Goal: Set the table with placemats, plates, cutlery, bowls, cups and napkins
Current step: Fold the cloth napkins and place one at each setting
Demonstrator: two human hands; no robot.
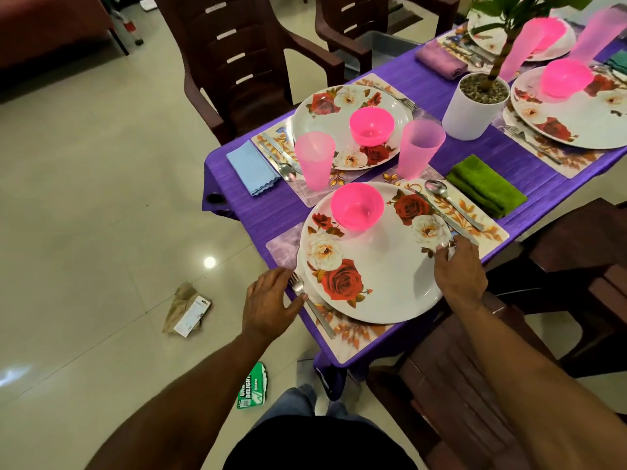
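**Steadying the near plate**

Framing the rose-patterned plate (373,262) on its placemat (353,337) — the left hand (271,301) rests with fingers straight, thumb touching the fork (307,301); the right hand (459,269) lies relaxed at the plate's rim beside the knife (444,217). A pink bowl (357,206) sits on the plate.

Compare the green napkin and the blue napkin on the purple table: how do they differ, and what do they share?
The green napkin looks thick and fluffy; the blue napkin looks thin and flat, with a scalloped near edge. The green napkin lies beside the nearest setting's spoon; the blue napkin lies beside the setting beyond it. Both are folded and lie just outside a floral placemat.
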